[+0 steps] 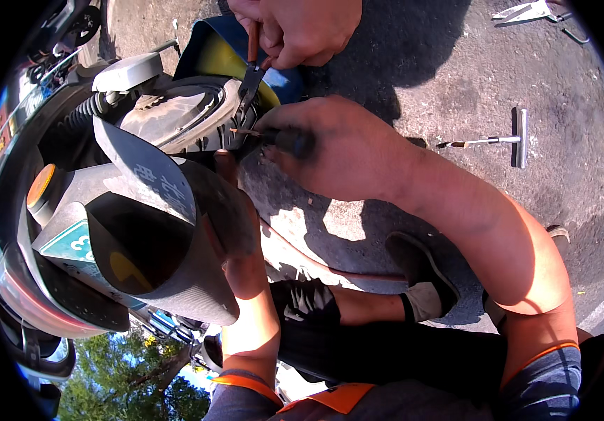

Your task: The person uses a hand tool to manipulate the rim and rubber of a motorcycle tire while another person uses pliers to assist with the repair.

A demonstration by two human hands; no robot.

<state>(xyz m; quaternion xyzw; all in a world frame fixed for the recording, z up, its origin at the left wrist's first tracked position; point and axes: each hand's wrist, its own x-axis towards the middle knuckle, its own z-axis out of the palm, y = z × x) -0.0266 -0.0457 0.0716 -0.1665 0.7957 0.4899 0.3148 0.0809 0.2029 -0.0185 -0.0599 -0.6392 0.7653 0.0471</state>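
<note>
A scooter's tyre sits under the rear mudguard, its tread facing me. My right hand is closed round a dark-handled tool, whose thin brownish tip points left at the tread. Below that tip, my left hand reaches up in shade behind the grey mudguard flap. One finger stretches up against the tyre; its other fingers are hidden. Another person's hands come in from the top and grip pliers, with the jaws down at the tread close to my tool's tip.
A T-handled metal tool with a dark strip at its end lies on the pavement to the right. Pliers or cutters lie at the top right. A blue and yellow sheet is behind the tyre. A thin hose crosses the ground.
</note>
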